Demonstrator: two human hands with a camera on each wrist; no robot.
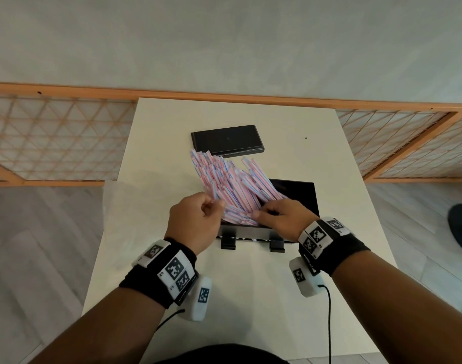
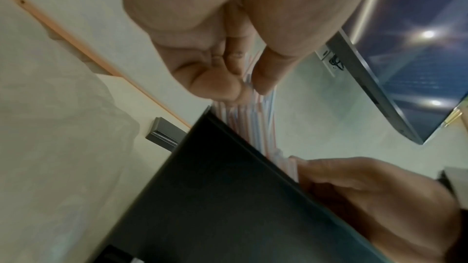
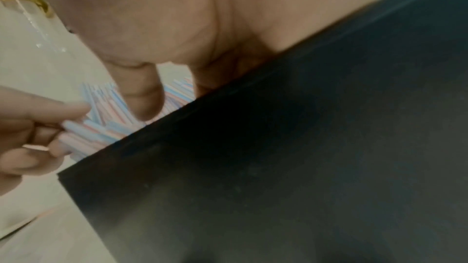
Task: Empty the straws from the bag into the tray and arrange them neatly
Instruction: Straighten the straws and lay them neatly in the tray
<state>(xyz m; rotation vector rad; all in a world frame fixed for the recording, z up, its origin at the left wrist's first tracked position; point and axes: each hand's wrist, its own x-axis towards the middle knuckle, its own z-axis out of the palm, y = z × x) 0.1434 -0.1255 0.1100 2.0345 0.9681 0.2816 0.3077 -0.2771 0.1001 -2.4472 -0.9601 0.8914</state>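
Note:
A loose heap of pink, blue and white straws fans up and left out of the black tray at the table's middle. My left hand pinches a few straws at their near ends; in the left wrist view its thumb and fingers close on the straws above the tray wall. My right hand lies on the straws inside the tray, fingers fairly flat. The right wrist view shows its thumb over the straws behind the tray's dark side. A clear bag lies at the table's left edge.
A second flat black piece sits behind the straws, whose far tips reach it. The white table ends close on both sides. A wooden lattice rail runs behind it. A dark screen hangs on the wall.

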